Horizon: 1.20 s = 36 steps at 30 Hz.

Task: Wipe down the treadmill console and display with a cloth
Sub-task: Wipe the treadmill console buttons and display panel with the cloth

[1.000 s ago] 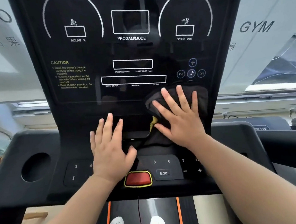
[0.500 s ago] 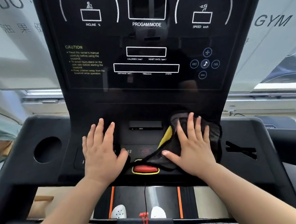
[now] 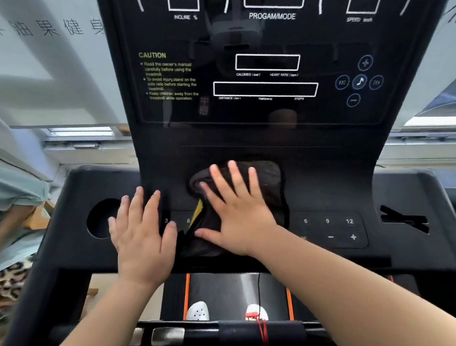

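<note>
The black treadmill console (image 3: pixel 328 193) fills the view, with its glossy display (image 3: pixel 268 70) rising above. A dark brown cloth (image 3: pixel 270 180) with a yellow edge lies flat on the console's middle, covering the centre buttons. My right hand (image 3: pixel 237 212) presses flat on the cloth, fingers spread. My left hand (image 3: pixel 142 233) rests flat on the bare console just left of the cloth, fingers apart, holding nothing.
A round cup holder (image 3: pixel 100 219) sits at the console's left, a slotted recess (image 3: pixel 403 220) at its right. Speed buttons (image 3: pixel 330 227) show right of the cloth. A safety cord (image 3: pixel 262 330) hangs below over the belt. Another person (image 3: pixel 5 212) stands at the left.
My right hand has slid the cloth from the display's lower right down onto the console, then left to its middle. My left hand stayed flat on the console's left side.
</note>
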Available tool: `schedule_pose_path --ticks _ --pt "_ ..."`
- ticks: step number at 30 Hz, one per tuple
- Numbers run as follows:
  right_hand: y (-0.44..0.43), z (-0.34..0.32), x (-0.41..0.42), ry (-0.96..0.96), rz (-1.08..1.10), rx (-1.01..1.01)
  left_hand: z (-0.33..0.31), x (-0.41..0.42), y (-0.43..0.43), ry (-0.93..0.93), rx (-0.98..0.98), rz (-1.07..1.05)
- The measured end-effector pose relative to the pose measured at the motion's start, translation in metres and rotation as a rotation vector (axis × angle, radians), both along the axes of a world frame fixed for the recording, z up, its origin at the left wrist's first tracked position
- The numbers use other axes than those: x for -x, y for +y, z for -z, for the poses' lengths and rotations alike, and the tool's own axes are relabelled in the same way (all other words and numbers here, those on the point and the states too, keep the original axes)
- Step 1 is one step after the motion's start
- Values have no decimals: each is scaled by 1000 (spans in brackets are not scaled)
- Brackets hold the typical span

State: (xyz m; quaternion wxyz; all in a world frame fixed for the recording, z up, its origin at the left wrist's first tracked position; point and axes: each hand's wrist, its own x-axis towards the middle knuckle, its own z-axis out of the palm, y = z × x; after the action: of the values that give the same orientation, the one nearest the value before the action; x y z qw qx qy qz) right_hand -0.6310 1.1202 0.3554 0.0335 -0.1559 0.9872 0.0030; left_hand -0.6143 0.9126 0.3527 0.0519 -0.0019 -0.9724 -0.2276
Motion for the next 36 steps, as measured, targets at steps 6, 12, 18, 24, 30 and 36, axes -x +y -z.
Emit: schedule_pose_path --ticks 6,12,18,24,30,36 --pt "-76 4 10 -114 -155 99 -2 -3 -37 -6 -21 -15" --pt "-78 7 -27 -160 -261 91 -1 -2 -38 18 -64 48" --pt "-38 15 -55 -76 -77 102 2 -5 -29 41 -243 129" --pt "-68 5 -29 -139 0 76 -1 -22 -50 33 -287 184" --pt "-83 4 -16 -148 -185 36 -4 -28 -50 49 -171 214" --pt "-21 9 -67 -139 -71 70 -6 -32 -6 33 104 215"
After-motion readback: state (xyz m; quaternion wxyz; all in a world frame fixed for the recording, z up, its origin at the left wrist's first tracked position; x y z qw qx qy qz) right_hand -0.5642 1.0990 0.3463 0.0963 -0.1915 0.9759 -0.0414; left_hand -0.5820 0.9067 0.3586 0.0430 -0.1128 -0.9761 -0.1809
